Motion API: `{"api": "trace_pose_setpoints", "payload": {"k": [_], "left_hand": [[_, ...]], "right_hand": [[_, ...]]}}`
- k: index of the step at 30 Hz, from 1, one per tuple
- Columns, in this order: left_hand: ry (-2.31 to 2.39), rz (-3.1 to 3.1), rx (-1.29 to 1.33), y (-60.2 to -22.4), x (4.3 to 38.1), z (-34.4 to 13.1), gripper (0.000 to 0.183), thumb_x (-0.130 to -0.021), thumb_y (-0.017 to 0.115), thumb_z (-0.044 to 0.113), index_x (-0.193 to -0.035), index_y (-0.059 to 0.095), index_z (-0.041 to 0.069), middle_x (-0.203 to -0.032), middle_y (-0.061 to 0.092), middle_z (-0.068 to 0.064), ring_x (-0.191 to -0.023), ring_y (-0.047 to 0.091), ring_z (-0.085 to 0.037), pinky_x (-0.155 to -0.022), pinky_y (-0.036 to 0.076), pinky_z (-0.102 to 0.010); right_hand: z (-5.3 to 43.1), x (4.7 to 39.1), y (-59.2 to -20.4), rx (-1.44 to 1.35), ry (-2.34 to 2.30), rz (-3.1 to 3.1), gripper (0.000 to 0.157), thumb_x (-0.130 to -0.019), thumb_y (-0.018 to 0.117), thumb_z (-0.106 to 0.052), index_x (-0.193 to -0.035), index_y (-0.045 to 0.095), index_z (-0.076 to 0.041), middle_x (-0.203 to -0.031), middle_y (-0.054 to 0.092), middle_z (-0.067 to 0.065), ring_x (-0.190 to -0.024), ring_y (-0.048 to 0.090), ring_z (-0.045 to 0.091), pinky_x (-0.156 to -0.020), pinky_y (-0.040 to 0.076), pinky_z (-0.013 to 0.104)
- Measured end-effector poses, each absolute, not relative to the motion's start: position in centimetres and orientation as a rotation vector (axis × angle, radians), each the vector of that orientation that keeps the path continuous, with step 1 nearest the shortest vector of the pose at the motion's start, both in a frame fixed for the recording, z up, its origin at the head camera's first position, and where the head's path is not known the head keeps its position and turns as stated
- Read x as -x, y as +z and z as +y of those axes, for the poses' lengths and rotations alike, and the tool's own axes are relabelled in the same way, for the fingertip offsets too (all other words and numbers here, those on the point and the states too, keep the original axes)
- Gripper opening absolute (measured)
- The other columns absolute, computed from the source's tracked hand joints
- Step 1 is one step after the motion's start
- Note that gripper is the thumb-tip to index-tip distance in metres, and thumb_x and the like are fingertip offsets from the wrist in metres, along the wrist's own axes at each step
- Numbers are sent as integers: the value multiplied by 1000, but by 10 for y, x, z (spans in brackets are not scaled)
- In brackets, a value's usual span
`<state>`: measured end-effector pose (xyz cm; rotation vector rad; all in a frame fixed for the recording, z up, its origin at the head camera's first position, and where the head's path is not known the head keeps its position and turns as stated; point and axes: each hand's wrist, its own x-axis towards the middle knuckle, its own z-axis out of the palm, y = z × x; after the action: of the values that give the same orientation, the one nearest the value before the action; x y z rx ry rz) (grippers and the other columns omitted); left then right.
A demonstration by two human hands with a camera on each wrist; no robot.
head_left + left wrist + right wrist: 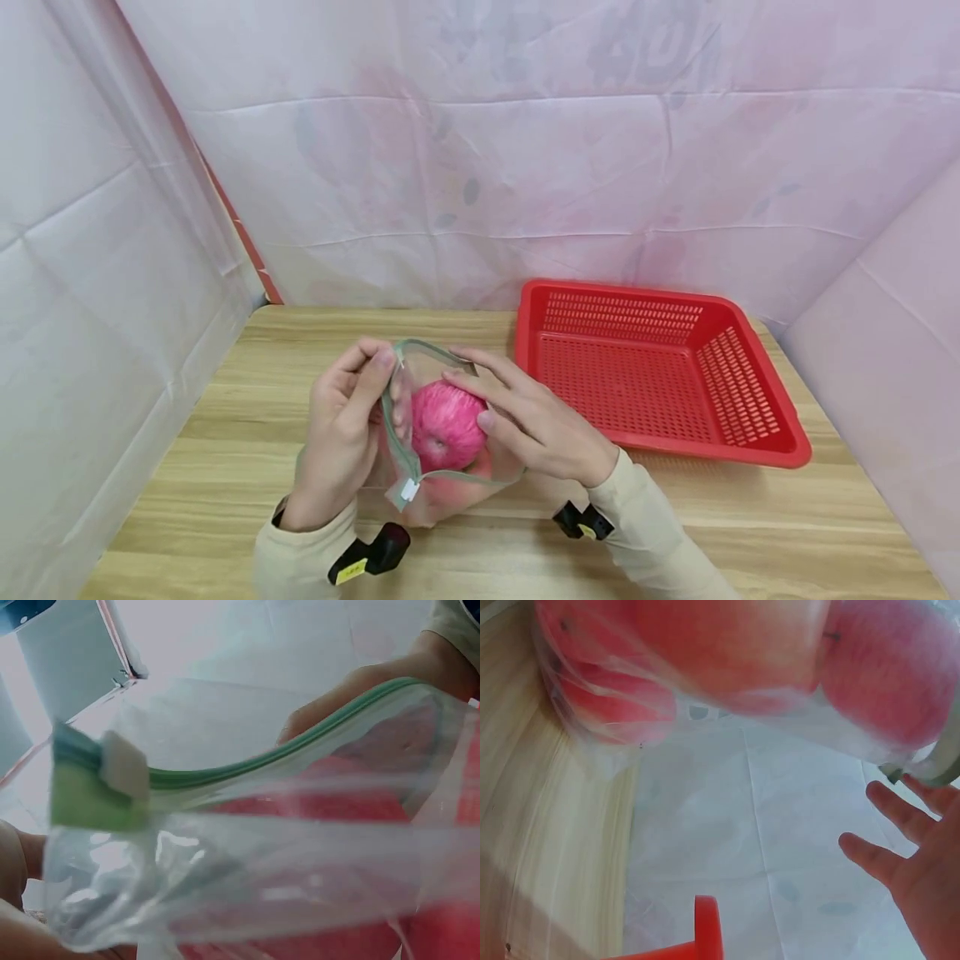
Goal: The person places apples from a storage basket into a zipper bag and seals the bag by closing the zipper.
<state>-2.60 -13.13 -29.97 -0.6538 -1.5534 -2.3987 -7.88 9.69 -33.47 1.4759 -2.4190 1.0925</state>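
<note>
A clear zip bag (408,462) with a green zip edge and a white slider (409,490) stands on the table with its mouth open. A pinkish-red apple (448,425) sits at the mouth, and more red apples (619,701) show through the plastic lower down in the right wrist view. My left hand (341,421) pinches the left rim of the bag between thumb and fingers. My right hand (536,417) lies over the right side of the mouth, fingers extended, thumb tip at the apple's side. Spread fingers (877,859) of that hand show beside the rim.
A red plastic basket (765,454) with perforated walls stands on the wooden table (217,500), right of the bag and close to my right hand. Pale cloth sheets (480,183) hang behind the table and at both sides.
</note>
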Motion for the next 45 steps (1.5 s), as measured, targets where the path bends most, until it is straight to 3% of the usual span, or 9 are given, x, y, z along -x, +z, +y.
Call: {"api": "trace_pose_setpoints", "payload": {"k": [6,10,15,18,21,26,31,35,45], "left_hand": [[-2500,-1532,625,-297,27,-140,24,-110,39,5,-94,55,11,-69,53,4,-51,42,-13,-44,39,-19],[-2576,-1485,629,-293,27,-144,23,-110,39,7,-95,56,10,-72,52,5,-53,39,-12,-44,37,-17],[-2647,-1422,643,-291,29,-147,24,-110,38,8,-93,54,10,-73,52,6,-54,39,-10,-45,35,-16],[-2681,-1396,653,-291,31,-148,28,-111,35,8,-90,53,11,-72,53,7,-54,39,-9,-46,36,-14],[-2701,-1389,660,-290,32,-150,30,-111,34,8,-89,53,13,-72,53,8,-54,40,-8,-48,38,-13],[-2742,-1365,686,-289,32,-151,30,-111,32,8,-90,53,12,-73,53,8,-55,41,-7,-49,39,-13],[-2809,-1307,725,-287,34,-151,30,-112,33,10,-91,54,12,-75,54,8,-56,41,-6,-49,40,-11],[-2877,-1212,781,-287,40,-152,30,-112,35,13,-89,54,11,-77,55,7,-57,35,-8,-49,41,-10],[-2968,-1122,800,-288,53,-150,33,-112,36,15,-86,57,12,-75,55,6,-58,49,-3,-49,42,-9]], "right_hand": [[100,81,-336,-1477,1257,-2316,63,-95,64,-13,-153,42,-10,-155,46,10,-142,46,25,-114,46,40],[103,83,-338,-1494,1278,-2266,54,-105,54,-31,-152,42,-8,-152,49,12,-142,47,26,-118,42,40],[104,84,-340,-1510,1277,-2208,59,-108,42,-47,-150,43,-5,-150,52,14,-141,49,25,-119,41,37],[106,85,-339,-1518,1311,-2164,50,-111,40,-36,-148,45,-3,-147,55,15,-139,51,24,-118,41,34],[107,86,-339,-1507,1347,-2133,40,-108,42,-11,-146,49,-2,-143,59,14,-135,55,21,-116,43,30],[104,90,-339,-1488,1324,-2085,47,-92,53,14,-136,58,-1,-130,66,14,-122,63,19,-104,53,29],[100,94,-343,-1533,1340,-1995,32,-96,63,3,-128,62,1,-117,71,17,-115,67,22,-99,57,32],[98,92,-346,-1552,1446,-1907,22,-104,59,-14,-120,66,1,-108,73,17,-109,70,21,-97,57,29],[84,88,-344,-1570,1549,-1574,15,-97,67,-8,-104,70,5,-93,72,18,-91,71,23,-85,61,31]]}}
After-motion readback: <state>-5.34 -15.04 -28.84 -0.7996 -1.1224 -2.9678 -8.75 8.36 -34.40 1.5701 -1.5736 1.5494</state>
